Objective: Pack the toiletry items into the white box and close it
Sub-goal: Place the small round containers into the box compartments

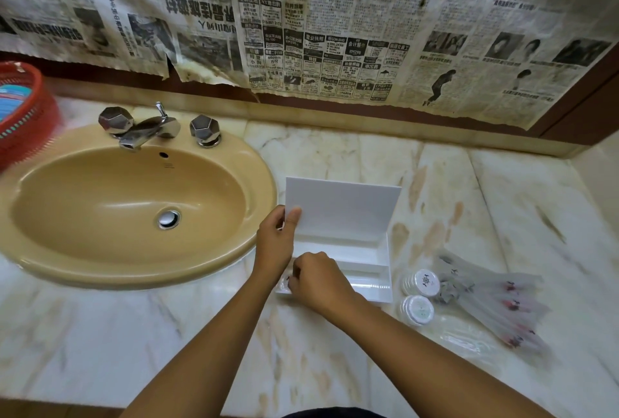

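Head view: right hand point(318, 278) inside white box point(368, 270), left end.

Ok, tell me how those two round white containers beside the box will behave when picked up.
The two round containers look small, so probably light. Both lie tipped on their sides on the marble counter, so a nudge may roll them. Smooth lids might be slippery.
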`<state>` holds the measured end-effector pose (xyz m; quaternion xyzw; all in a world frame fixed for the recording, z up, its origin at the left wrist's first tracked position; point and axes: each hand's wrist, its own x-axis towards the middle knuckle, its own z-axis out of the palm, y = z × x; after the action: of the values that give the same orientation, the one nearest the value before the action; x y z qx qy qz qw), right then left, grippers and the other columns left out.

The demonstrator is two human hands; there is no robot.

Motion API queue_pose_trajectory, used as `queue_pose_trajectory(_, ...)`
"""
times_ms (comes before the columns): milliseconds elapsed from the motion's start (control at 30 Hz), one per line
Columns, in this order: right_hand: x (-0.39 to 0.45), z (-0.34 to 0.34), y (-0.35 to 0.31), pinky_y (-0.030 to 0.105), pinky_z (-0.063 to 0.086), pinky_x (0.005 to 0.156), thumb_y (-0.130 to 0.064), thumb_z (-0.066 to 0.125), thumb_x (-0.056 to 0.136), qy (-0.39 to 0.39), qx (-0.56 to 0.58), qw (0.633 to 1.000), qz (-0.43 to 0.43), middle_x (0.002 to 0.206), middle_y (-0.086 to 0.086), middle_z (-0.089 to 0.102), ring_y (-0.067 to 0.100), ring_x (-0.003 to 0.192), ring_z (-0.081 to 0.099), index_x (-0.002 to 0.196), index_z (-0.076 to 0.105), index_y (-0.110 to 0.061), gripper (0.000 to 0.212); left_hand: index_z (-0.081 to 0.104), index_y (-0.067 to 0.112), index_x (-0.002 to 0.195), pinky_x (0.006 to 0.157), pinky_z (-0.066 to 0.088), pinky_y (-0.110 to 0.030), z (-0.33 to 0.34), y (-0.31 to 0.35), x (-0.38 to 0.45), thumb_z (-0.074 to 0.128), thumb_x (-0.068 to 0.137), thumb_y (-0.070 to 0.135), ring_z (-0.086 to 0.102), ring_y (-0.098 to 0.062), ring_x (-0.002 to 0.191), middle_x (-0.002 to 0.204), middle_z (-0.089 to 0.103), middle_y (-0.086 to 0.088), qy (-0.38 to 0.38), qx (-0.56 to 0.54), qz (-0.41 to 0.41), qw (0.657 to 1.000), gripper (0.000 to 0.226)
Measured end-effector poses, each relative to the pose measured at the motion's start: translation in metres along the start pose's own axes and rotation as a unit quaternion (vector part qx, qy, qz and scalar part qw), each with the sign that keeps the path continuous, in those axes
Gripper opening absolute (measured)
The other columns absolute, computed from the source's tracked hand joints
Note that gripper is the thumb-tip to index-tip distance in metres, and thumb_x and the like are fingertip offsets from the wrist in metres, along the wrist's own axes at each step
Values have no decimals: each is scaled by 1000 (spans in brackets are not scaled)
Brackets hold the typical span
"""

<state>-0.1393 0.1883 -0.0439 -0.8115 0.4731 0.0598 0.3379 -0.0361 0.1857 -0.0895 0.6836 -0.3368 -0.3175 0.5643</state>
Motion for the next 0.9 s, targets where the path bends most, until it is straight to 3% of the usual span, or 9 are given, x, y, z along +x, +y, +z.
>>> queue_pose_trajectory(133, 0, 2, -1, 29, 46, 65, -11, 51, 85, 0, 37, 999, 2, 88, 15, 67, 29, 80, 62, 86, 66, -2, 17, 35, 12, 69, 56, 28, -16, 1, 1, 0, 55, 103, 28, 29, -6, 59, 63, 31, 0, 1, 2, -4, 1000, 42)
queue_pose_trajectory(267, -5, -2, 4, 27, 45, 68, -14, 53, 85, 0, 33, 999, -9, 94, 13, 68, 29, 88, 62, 93, 69, -5, 19, 40, -6, 77, 63, 31, -27, 0, -2, 0, 54, 103, 33, 35, -15, 67, 73, 38, -24, 2, 10, -6, 1000, 48)
queue_pose_trajectory(333, -11, -9, 5, 26, 43, 68, -17, 55, 87, 5, 26, 999, -22, 95, 11, 68, 26, 86, 60, 97, 68, -8, 20, 41, -7, 79, 63, 31, -29, -1, -1, 0, 54, 103, 33, 34, -16, 67, 72, 38, -24, 5, 15, -3, 1000, 49)
queue_pose_trajectory(467, -28, -32, 14, 29, 47, 78, -24, 56, 87, 59, 19, 996, -57, 100, 4, 70, 21, 96, 60, 104, 68, -16, 22, 43, -8, 82, 62, 29, -30, 1, 1, -1, 54, 103, 35, 34, -18, 68, 75, 38, -27, 9, 26, -1, 1000, 49)
queue_pose_trajectory(567, -45, -51, 29, 28, 47, 80, -24, 55, 88, 115, 24, 992, -54, 102, -1, 69, 18, 94, 61, 106, 67, -20, 22, 44, -7, 84, 64, 32, -32, 0, 1, -1, 53, 102, 38, 36, -19, 69, 76, 41, -27, 12, 34, 3, 999, 50)
queue_pose_trajectory(733, -73, -65, 72, 28, 44, 76, -24, 55, 89, 194, -13, 981, 13, 105, -5, 63, 17, 94, 60, 107, 65, -22, 20, 43, -8, 84, 65, 32, -33, 0, -1, -1, 53, 103, 38, 36, -19, 70, 75, 40, -22, 12, 40, 2, 999, 51)
queue_pose_trajectory(900, -88, -62, 114, 32, 41, 82, -26, 52, 89, 158, -144, 970, 119, 110, -3, 60, 22, 97, 61, 112, 59, -24, 24, 40, -7, 79, 63, 28, -31, 2, 0, -1, 53, 103, 33, 34, -16, 69, 75, 37, -9, 14, 60, 3, 998, 48)
